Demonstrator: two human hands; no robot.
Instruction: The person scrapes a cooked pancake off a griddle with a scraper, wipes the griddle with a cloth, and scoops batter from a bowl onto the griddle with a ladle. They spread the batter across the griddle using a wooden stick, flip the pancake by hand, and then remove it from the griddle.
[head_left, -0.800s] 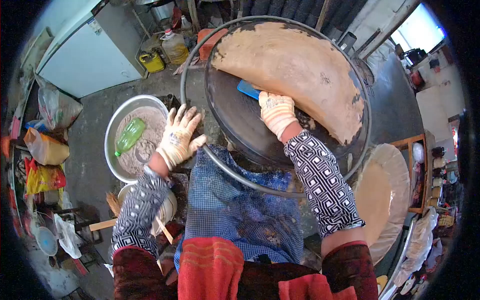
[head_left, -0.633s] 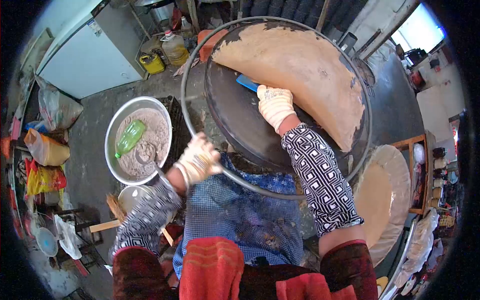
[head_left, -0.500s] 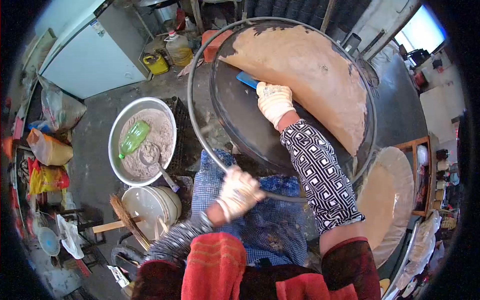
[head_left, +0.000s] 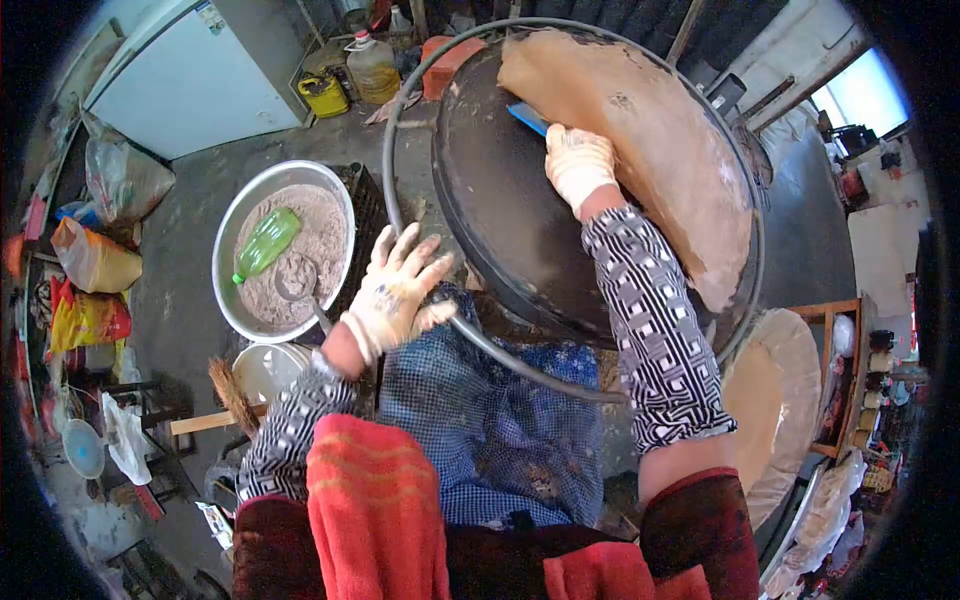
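Note:
A large, thin brown pancake (head_left: pixel 655 130) covers the right part of a round black griddle (head_left: pixel 500 190), its left side lifted and folded back. My right hand (head_left: pixel 580 168), in a whitish glove, is closed around a blue scraper (head_left: pixel 527 118) at the pancake's loose edge. A grey metal ring (head_left: pixel 389 160) runs around the griddle. Over the ring's lower left side my gloved left hand (head_left: pixel 395 295) is open, fingers spread, holding nothing.
On the left stands a metal basin (head_left: pixel 226 275) of greyish batter, with a green bottle (head_left: pixel 267 245) and a ladle (head_left: pixel 297 278) in it. A bucket (head_left: pixel 268 372) sits below it. Finished brown sheets (head_left: pixel 765 400) are stacked on the right. Blue checked cloth (head_left: pixel 480 430) lies before me.
My left hand has gone up and left and opened its fingers. My right hand has moved the scraper up and right, and the pancake's loose edge has shifted right, baring more griddle.

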